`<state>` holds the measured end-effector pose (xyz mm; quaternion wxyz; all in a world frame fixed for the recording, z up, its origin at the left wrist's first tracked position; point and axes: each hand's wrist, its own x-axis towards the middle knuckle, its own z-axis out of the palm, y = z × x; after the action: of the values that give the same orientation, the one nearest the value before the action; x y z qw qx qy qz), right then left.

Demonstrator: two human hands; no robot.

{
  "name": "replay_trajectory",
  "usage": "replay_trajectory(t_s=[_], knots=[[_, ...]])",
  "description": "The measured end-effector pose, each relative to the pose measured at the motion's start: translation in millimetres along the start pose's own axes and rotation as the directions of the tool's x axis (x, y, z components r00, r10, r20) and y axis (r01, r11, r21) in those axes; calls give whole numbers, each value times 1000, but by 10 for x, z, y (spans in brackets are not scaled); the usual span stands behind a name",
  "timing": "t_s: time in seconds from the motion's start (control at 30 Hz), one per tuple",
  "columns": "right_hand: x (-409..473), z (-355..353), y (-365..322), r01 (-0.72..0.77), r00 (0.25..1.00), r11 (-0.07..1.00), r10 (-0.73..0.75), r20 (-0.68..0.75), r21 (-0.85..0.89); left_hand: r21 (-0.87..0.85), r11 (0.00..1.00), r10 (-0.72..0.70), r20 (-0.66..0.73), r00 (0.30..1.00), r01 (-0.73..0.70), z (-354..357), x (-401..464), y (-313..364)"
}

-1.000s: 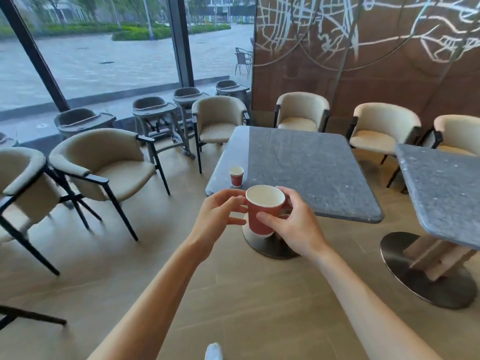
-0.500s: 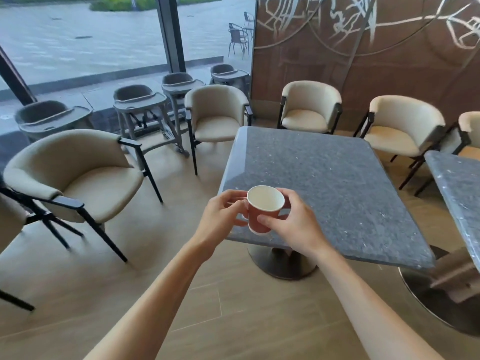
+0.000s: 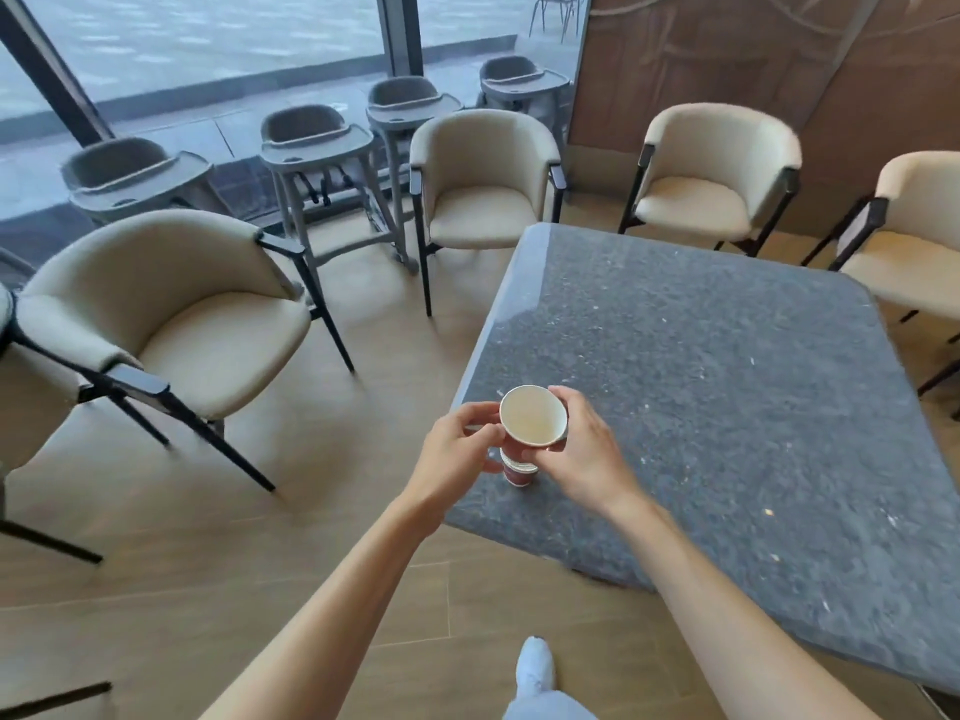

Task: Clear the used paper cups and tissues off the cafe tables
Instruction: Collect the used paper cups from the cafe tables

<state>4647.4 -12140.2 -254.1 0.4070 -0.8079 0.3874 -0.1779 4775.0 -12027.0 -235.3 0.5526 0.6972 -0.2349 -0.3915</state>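
My right hand (image 3: 582, 454) and left hand (image 3: 457, 449) pinch the held cup (image 3: 532, 415); the small cup (image 3: 519, 472) stands upright on the tabletop (image 3: 727, 407), directly below at six o'clock.

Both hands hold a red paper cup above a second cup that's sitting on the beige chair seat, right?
Not quite. The head view shows the second cup on the grey table near its corner, not on a chair. The rest holds: left hand and right hand hold the red paper cup above it.
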Motion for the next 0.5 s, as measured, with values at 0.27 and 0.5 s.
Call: replay_trajectory(t_s=[0.27,0.5], knots=[[490,214,513,-66,987,995,76,145,-75,-47,985,-167,-17,986,166,213,509,-333],[589,480,788,-73,973,970,120,196,-232,26,957,-289,26,957,288,153,850,-694]])
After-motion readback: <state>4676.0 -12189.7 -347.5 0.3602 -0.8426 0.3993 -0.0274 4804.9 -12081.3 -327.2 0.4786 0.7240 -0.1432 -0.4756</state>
